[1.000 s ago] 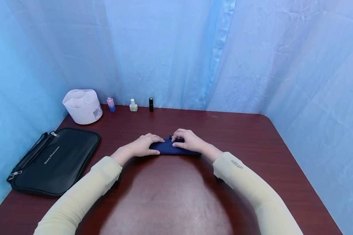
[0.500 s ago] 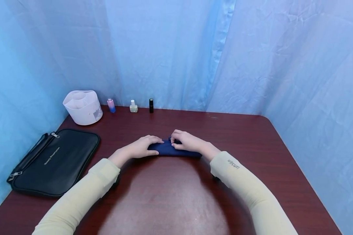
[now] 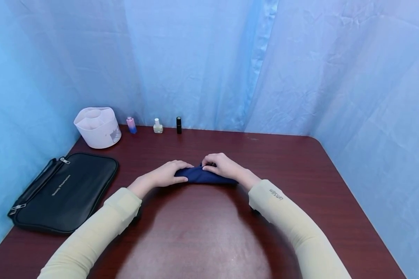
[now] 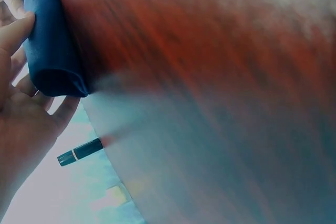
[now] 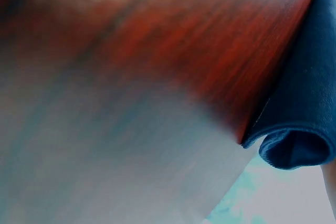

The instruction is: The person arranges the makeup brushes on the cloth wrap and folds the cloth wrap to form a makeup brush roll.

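Observation:
A navy blue cloth [image 3: 206,175] lies across the middle of the table, rolled over on itself. Its left end shows as a flattened tube of cloth [image 4: 58,51] in the left wrist view. In the right wrist view, the other end of the rolled cloth [image 5: 296,98] curls into an open loop. My left hand [image 3: 165,173] grips the left end, thumb on the near side and fingers over the far side. With curled fingers, my right hand [image 3: 224,166] pinches the cloth's far edge right of centre. Only a sliver of that hand shows in the right wrist view.
A black zippered case [image 3: 66,192] lies at the left. Behind it stands a white compartment organizer [image 3: 99,130]. Along the back edge are a pink-and-blue bottle [image 3: 131,125], a nail polish bottle [image 3: 158,126] and a black tube [image 3: 179,125]. Blue curtains [image 3: 195,62] surround the table [image 3: 202,232].
The cloth has gone from lying flat to a rounder fold. My right hand has shifted slightly left, its fingers curling in on the far edge. My left hand stays near the same end.

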Tool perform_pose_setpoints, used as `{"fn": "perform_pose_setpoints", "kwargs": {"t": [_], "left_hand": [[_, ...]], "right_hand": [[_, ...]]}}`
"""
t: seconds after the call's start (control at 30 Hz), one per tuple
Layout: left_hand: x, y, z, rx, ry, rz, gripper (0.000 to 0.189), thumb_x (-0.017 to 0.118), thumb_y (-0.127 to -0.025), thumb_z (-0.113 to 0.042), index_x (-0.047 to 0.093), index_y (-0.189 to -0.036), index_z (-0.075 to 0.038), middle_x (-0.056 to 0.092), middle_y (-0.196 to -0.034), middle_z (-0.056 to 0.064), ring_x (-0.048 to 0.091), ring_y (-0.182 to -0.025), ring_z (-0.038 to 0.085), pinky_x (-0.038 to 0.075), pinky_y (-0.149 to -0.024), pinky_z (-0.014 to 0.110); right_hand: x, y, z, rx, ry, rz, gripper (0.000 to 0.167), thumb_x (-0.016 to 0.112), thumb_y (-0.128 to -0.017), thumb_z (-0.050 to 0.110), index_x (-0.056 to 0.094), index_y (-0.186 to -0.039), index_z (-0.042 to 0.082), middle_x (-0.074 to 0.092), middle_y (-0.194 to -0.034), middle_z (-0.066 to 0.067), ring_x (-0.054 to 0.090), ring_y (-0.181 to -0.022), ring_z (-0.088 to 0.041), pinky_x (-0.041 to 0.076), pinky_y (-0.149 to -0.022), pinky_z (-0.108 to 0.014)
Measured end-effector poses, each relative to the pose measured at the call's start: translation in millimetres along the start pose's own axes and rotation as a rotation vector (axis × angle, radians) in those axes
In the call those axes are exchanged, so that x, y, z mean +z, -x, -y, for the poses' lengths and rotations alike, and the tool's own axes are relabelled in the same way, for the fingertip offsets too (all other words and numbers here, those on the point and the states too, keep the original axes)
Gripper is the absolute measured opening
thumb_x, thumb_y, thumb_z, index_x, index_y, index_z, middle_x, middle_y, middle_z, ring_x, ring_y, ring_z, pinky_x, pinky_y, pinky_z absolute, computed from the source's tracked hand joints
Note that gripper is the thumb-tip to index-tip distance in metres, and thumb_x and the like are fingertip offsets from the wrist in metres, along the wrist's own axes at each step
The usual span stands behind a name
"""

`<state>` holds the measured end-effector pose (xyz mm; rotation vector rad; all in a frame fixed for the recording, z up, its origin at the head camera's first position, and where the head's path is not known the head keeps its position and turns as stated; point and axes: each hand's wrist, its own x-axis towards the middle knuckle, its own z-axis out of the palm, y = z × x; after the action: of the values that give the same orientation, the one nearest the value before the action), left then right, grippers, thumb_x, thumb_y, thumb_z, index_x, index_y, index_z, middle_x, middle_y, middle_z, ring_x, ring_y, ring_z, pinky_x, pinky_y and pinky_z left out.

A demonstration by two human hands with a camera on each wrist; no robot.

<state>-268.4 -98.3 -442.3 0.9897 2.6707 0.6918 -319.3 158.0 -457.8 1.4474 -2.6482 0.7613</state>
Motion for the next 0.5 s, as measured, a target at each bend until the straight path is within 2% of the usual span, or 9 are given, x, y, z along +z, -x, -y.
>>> {"fn": "perform_pose_setpoints", "kwargs": {"t": [0.1, 0.27, 0.5], "left_hand": [[0.5, -0.2, -1.2, 0.000, -0.007, 0.006, 0.047, 0.061, -0.093, -0.030, 0.051, -0.136, -0.014, 0.051, -0.137, 0.008, 0.043, -0.128, 0.027, 0.033, -0.107, 0.047], [1.4, -1.3, -2.1, 0.003, -0.003, 0.007, 0.046, 0.060, -0.093, -0.029, 0.052, -0.135, -0.013, 0.052, -0.136, 0.008, 0.043, -0.128, 0.027, 0.033, -0.107, 0.048], [0.3, -1.1, -1.8, -0.021, -0.007, 0.015, 0.046, 0.059, -0.093, -0.030, 0.051, -0.136, -0.015, 0.050, -0.138, 0.008, 0.041, -0.130, 0.028, 0.032, -0.108, 0.048]], "right_hand": [[1.2, 2.0, -2.5, -0.020, 0.003, -0.027, 0.009, 0.061, -0.093, 0.023, 0.068, -0.096, 0.018, 0.067, -0.096, 0.006, 0.060, -0.085, -0.006, 0.050, -0.079, -0.024], [0.8, 3.0, -0.7, -0.021, -0.007, -0.061, 0.008, 0.063, -0.091, 0.020, 0.070, -0.094, 0.017, 0.068, -0.093, 0.005, 0.061, -0.080, -0.006, 0.051, -0.074, -0.023], [-0.1, -1.6, 6.8, 0.010, -0.030, -0.029, 0.004, 0.063, -0.090, 0.014, 0.064, -0.093, 0.017, 0.065, -0.085, 0.007, 0.056, -0.073, -0.005, 0.049, -0.071, -0.022]]}}
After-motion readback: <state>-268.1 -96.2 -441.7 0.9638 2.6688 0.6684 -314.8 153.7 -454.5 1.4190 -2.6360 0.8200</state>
